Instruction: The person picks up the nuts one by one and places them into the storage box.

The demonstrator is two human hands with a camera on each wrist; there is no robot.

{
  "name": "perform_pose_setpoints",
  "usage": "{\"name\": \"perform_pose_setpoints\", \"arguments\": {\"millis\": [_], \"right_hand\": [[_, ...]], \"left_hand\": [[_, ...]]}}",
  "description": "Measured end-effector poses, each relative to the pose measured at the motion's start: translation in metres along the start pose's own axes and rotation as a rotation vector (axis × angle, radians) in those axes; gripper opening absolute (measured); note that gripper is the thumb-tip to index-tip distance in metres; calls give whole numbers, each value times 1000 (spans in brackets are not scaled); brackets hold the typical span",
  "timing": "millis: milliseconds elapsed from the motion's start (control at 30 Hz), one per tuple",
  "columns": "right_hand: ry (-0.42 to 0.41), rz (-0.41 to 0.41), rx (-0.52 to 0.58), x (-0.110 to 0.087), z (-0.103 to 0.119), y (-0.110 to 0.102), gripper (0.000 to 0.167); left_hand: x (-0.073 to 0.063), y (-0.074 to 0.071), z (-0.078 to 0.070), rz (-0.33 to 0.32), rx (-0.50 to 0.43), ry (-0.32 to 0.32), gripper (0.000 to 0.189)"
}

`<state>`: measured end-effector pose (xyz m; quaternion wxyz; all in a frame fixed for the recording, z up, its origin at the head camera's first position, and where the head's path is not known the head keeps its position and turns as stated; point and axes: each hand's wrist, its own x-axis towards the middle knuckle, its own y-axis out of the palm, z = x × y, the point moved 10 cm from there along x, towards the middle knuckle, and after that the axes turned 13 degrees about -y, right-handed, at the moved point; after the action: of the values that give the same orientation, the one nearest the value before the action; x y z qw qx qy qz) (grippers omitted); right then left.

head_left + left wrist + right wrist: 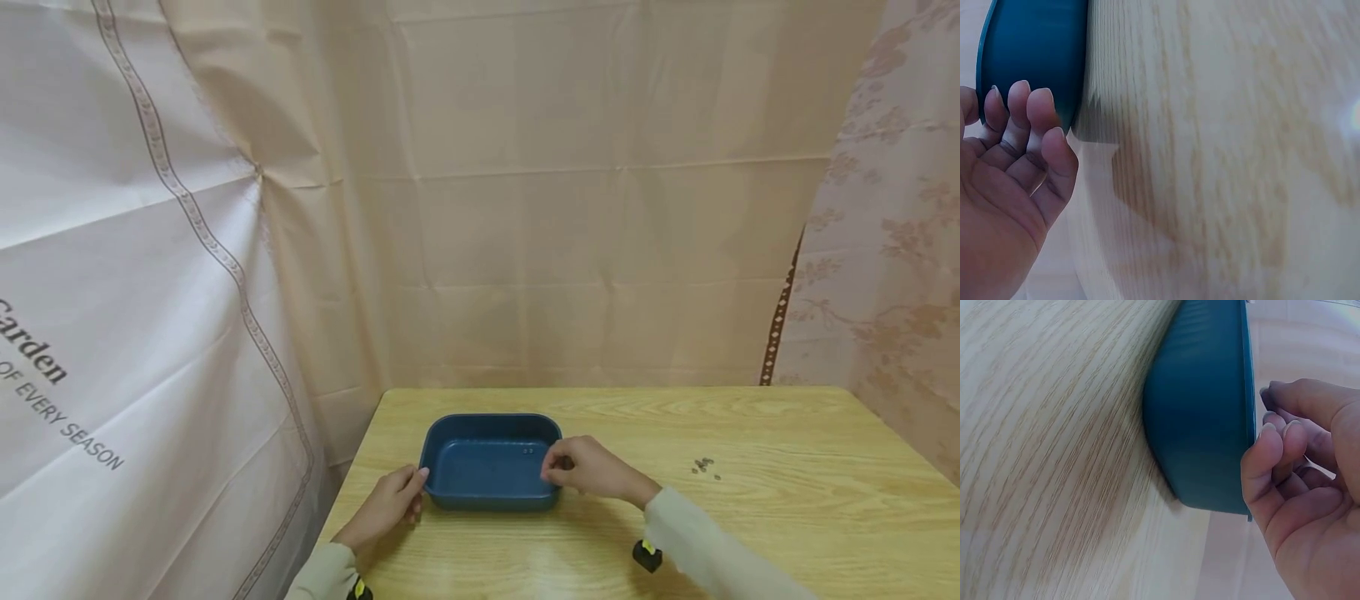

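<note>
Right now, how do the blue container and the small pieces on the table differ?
Size: the blue container is far larger; the small pieces are tiny. Colour: the container is blue, the pieces dark greyish. Contact: the left hand touches the container; neither hand touches those pieces. Both rest on the table.

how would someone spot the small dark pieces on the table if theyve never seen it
On the wood-grain table, find the deep blue rectangular tray, then look right, past the right hand at its right side. A few small dark pieces lie loosely clustered there. Unlike the two small specks inside the tray, they rest directly on the table.
</note>
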<state>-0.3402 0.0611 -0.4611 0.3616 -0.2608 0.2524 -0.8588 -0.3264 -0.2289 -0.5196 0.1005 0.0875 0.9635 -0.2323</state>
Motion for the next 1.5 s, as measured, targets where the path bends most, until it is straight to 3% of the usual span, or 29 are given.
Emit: {"name": "perform_pose_setpoints", "arguments": {"millis": [367,1000,1500], "right_hand": [[10,-44,-12,-14,-11,-14,15],[28,-119,-87,-45,-32,-43,8],[114,-152,-147,-84,-51,-69,9]], "left_hand": [[3,-2,0,-11,55,42,44],[3,0,-1,-8,40,15,42],[3,0,1,-2,22,1,42]]}}
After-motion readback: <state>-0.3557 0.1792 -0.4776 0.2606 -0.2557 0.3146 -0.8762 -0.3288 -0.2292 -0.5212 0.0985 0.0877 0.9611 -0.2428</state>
